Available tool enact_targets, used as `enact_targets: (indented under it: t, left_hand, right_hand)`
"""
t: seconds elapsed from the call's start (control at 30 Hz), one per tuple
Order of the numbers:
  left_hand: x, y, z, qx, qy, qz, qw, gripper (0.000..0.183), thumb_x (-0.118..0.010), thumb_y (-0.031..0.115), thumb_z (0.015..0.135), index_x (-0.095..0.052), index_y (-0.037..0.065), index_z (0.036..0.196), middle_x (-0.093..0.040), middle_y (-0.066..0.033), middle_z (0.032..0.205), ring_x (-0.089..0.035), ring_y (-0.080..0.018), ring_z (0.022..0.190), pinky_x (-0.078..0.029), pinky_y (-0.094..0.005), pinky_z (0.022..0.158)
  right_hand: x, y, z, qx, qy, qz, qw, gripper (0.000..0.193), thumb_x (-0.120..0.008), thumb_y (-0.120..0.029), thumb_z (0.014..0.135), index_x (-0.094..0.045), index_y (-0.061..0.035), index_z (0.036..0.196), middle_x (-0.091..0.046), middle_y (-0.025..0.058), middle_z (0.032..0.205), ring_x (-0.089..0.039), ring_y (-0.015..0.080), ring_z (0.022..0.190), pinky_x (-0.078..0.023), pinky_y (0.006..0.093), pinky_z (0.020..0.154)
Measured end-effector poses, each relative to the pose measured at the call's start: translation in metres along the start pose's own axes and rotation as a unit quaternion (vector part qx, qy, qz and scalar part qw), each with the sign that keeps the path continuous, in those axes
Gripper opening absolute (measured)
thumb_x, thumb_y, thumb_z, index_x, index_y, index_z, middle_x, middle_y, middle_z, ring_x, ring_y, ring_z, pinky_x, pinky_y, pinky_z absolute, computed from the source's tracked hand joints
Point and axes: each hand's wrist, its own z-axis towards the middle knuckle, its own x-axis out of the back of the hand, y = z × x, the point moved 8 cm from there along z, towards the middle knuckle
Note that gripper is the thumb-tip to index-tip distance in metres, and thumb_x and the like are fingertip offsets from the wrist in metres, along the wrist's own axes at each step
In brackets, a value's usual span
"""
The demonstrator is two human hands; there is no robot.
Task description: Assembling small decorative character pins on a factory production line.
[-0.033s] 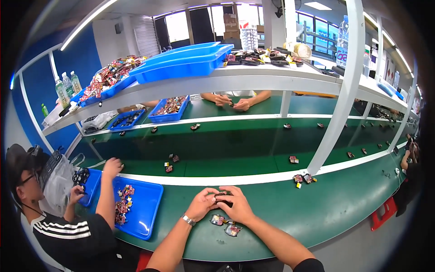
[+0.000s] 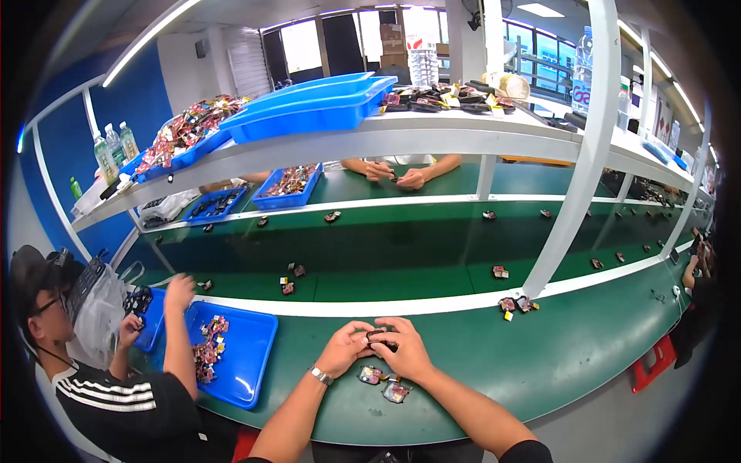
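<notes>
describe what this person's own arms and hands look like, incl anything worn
Both are ungloved. The left hand has a silver-coloured metal wristband, apparently a watch; the right hand has none. The forearms are bare, with a black sleeve at the right elbow.

The small dark part (image 2: pixel 391 346) is mostly covered by the left grip (image 2: pixel 344 349) and the right grip (image 2: pixel 406 351), so its full outline cannot be told. The blue tray (image 2: pixel 258 347) is partly hidden by a co-worker's forearm (image 2: pixel 180 347), and the person opposite (image 2: pixel 414 178) is concealed above the arms by the shelf (image 2: pixel 370 140). Far along the green belt (image 2: pixel 386 270), the pieces (image 2: pixel 647 248) are too small to be identified.
</notes>
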Motion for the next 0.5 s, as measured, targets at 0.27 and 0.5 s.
enact_targets:
  t: [0.27,0.5]
  left_hand:
    - [-0.002,0.002,0.000,-0.016,-0.024,-0.013,0.999,0.024,-0.055,0.009,0.096,-0.049,0.003,0.118,-0.060,-0.0147,0.123,-0.062,-0.0218,0.109,-0.053,-0.0346,0.093]
    - [-0.003,0.009,0.001,-0.061,-0.034,-0.019,0.997,0.024,-0.056,0.009,0.096,-0.049,0.003,0.118,-0.059,-0.0156,0.124,-0.060,-0.0214,0.111,-0.053,-0.0346,0.093]
  right_hand:
    - [-0.004,0.007,0.000,-0.008,0.005,0.041,0.999,0.017,-0.070,-0.012,0.079,-0.073,-0.0117,0.095,-0.062,0.0062,0.118,-0.053,0.0285,0.114,-0.047,0.0392,0.094]
    - [-0.004,-0.003,0.004,0.024,0.020,0.028,0.999,0.019,-0.070,-0.013,0.081,-0.072,-0.0100,0.099,-0.061,0.0086,0.120,-0.053,0.0304,0.116,-0.045,0.0415,0.098]
